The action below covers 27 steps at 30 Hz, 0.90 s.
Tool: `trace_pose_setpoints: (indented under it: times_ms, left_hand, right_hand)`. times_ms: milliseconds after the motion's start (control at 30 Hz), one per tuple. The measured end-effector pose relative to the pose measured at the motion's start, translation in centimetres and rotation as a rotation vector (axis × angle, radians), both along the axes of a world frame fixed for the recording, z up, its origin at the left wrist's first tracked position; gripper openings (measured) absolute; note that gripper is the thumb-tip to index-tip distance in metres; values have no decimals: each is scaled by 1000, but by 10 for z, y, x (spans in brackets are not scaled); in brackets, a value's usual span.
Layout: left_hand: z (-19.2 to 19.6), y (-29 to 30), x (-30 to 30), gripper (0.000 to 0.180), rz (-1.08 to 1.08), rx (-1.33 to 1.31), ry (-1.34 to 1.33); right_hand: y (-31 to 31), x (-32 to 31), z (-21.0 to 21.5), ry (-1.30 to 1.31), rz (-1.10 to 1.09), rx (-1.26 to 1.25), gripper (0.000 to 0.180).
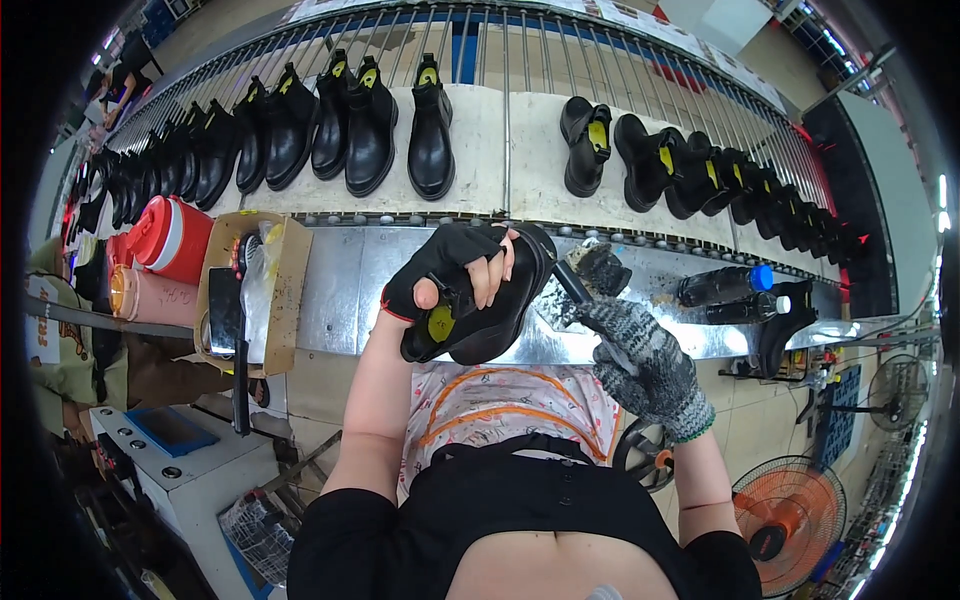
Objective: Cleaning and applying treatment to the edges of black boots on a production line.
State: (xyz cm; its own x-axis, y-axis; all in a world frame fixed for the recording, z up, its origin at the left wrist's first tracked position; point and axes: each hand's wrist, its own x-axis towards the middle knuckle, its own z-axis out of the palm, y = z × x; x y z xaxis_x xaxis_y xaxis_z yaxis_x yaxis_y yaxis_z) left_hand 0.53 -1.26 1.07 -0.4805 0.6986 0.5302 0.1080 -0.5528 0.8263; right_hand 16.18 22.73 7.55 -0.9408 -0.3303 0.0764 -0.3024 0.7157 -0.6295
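Note:
Tilted over the metal bench, a black ankle boot (508, 305) with a yellow insole is held by my left hand (455, 272). That hand wears a black glove with bare fingertips, and its fingers wrap the boot's upper. My right hand (652, 362), in a grey knitted glove, is closed round a dark rod-like tool (572, 283). The tool's end is close to the boot's toe and sole edge; I cannot tell its kind or whether it touches. Just beyond it a dark, crusted block (600, 268) lies on the bench amid black smears.
Rows of black boots (372, 130) stand on the pale conveyor (480, 150) beyond the bench (345, 285). At left are a cardboard box (285, 310) with a phone and red jugs (172, 235). Dark bottles (722, 287) lie at right. An orange fan (785, 520) stands lower right.

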Motion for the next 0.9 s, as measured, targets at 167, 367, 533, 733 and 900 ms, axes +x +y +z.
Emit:
trace_pose_setpoints:
  times_ms: [167, 367, 533, 733, 900]
  left_hand:
    - [-1, -1, -3, 78, -21, -4, 33]
    - [-1, 1, -3, 79, -12, -9, 44]
    - [-5, 1, -6, 79, -6, -44, 44]
    - [-7, -2, -15, 81, -11, -25, 104]
    - [-18, -16, -24, 82, 40, -13, 38]
  right_hand:
    - [-3, -5, 4, 45, 70, 112, 49]
    - [-1, -8, 2, 53, 69, 79, 49]
    - [-3, -13, 17, 1, -3, 17, 49]
    - [-3, -30, 15, 59, 65, -124, 40]
    - [-12, -30, -11, 109, 47, -162, 38]
